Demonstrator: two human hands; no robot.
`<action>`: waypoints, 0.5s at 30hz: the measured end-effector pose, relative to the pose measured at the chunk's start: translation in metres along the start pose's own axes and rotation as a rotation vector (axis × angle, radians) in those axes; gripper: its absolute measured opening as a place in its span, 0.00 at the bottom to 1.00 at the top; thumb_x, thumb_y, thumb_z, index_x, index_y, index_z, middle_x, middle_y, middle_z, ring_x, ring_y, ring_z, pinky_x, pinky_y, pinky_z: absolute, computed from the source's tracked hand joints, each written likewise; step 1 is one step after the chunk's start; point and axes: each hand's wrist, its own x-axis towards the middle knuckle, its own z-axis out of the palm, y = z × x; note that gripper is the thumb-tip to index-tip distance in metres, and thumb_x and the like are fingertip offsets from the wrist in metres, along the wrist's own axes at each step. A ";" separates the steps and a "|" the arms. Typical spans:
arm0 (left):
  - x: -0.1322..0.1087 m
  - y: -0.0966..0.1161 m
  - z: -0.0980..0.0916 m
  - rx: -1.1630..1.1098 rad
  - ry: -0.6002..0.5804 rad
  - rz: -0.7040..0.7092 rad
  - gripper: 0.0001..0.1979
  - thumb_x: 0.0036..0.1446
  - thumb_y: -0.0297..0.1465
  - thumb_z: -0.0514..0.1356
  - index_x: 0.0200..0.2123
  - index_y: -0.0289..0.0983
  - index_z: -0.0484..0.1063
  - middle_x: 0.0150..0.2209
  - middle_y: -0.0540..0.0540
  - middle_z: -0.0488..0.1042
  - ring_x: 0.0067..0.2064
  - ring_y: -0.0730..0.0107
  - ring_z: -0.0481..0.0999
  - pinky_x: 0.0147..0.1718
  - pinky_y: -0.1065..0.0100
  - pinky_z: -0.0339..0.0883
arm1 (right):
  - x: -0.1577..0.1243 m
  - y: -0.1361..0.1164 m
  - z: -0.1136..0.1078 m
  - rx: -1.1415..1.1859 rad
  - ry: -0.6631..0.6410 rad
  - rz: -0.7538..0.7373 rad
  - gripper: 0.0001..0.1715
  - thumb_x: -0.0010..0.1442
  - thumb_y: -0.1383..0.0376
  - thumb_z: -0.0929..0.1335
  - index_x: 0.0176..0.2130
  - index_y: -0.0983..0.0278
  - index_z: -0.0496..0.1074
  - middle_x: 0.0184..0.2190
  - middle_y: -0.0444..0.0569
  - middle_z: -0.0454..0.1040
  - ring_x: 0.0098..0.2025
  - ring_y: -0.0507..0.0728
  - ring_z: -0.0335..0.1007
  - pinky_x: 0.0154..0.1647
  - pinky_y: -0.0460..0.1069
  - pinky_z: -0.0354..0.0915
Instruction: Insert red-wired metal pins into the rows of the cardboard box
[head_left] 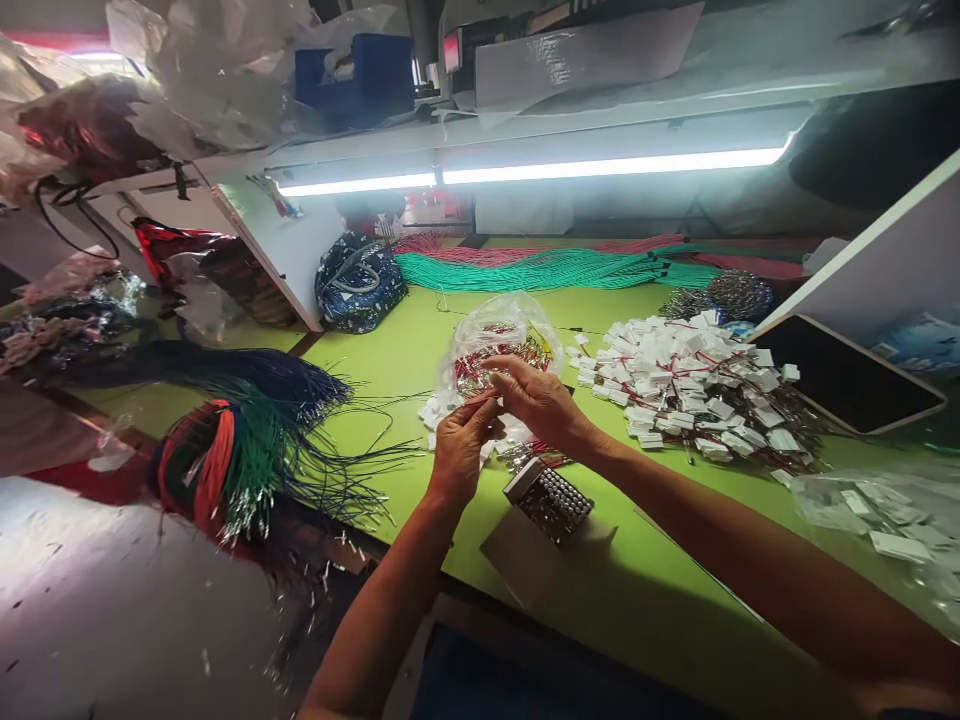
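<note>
Near the middle of the bench my left hand (461, 450) is closed, thumb and fingers pinched together. My right hand (538, 400) meets it from the right, its thumb and forefinger bent in at the left fingertips. What they pinch is too small to make out. Just behind the hands lies a clear plastic bag (487, 318) with short red wires (480, 360) with metal ends in it. Below them, a small dark block with rows of silvery round tops (559, 497) stands tilted on the bench. White connectors partly show beside and under my hands.
A large heap of white connectors on red wires (690, 375) lies to the right. Dark blue and green wire bundles (259, 460) hang over the left edge. Long green wires (525, 268) run along the back. A dark tablet-like panel (851, 375) leans at right.
</note>
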 end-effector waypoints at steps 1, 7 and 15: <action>-0.001 0.001 0.000 -0.041 0.029 -0.018 0.17 0.42 0.39 0.67 0.34 0.35 0.76 0.32 0.47 0.75 0.27 0.80 0.67 0.30 0.72 0.65 | -0.004 0.001 -0.001 0.048 -0.011 0.016 0.21 0.66 0.58 0.56 0.52 0.66 0.65 0.22 0.42 0.68 0.23 0.51 0.63 0.28 0.46 0.59; -0.005 0.006 -0.002 -0.075 0.059 -0.036 0.14 0.41 0.37 0.67 0.30 0.34 0.75 0.30 0.48 0.75 0.26 0.79 0.69 0.29 0.73 0.65 | -0.026 0.010 -0.014 0.191 0.007 0.040 0.19 0.62 0.55 0.59 0.43 0.66 0.67 0.22 0.42 0.69 0.23 0.50 0.64 0.26 0.45 0.61; -0.013 -0.003 0.003 -0.101 0.035 -0.033 0.14 0.38 0.36 0.70 0.29 0.34 0.78 0.27 0.50 0.76 0.25 0.78 0.72 0.30 0.72 0.66 | -0.042 0.018 0.000 0.226 0.156 -0.077 0.09 0.57 0.60 0.66 0.32 0.64 0.70 0.25 0.44 0.73 0.24 0.49 0.65 0.25 0.45 0.62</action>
